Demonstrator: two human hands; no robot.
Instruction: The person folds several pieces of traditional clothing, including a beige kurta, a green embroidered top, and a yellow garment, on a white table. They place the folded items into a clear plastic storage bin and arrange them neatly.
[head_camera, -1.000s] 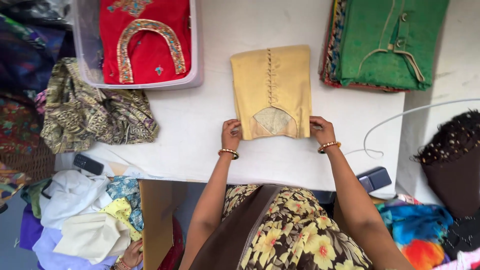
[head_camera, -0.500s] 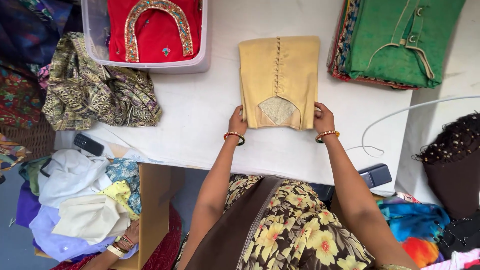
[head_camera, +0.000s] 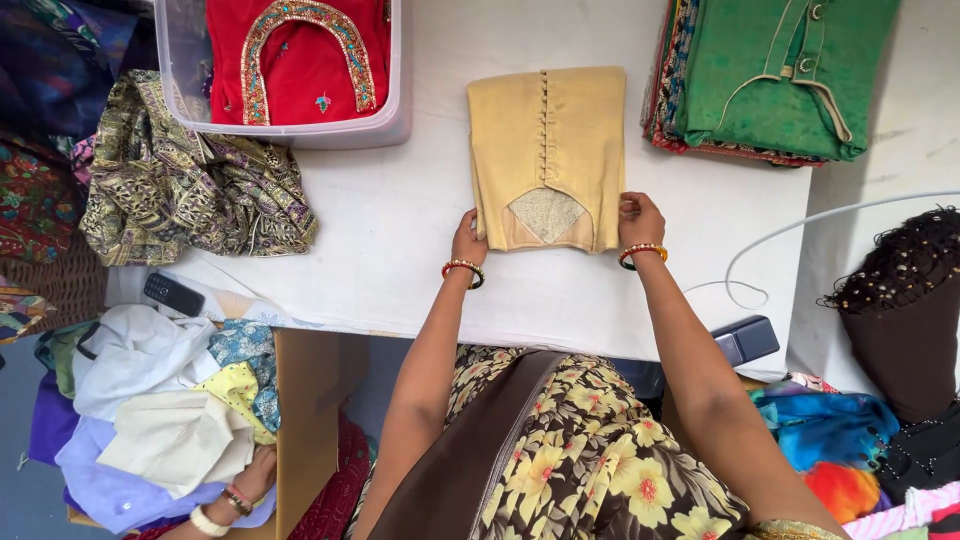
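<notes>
Left hand (head_camera: 469, 238): fingers curled, pinching the near-left corner of the folded beige blouse (head_camera: 548, 150). Red-and-gold bangle on that wrist.
Right hand (head_camera: 639, 217): fingers bent, gripping the near-right corner of the same blouse. Matching bangle on the wrist.

Both hands sit at the garment's near edge, one at each corner; the rest of the blouse lies flat on the white tabletop (head_camera: 400, 250), extending away from the person.

Blouse: folded into a neat upright rectangle, plain beige-gold fabric, a row of small covered buttons running down the middle, a paler textured patch at the near edge between the hands.

Around it:
- clear plastic bin (head_camera: 390, 120) to the far left, holding a red garment (head_camera: 300, 50) with gold embroidered neckline
- stack of folded clothes topped by a green garment (head_camera: 780, 70) to the far right, apart from the blouse
- crumpled patterned olive cloth (head_camera: 180, 190) at the tabletop's left edge
- dark phone-like object (head_camera: 172, 294) at the near-left edge
- another person's hand (head_camera: 245, 480) low left, on a pile of pale clothes (head_camera: 160, 430)
</notes>
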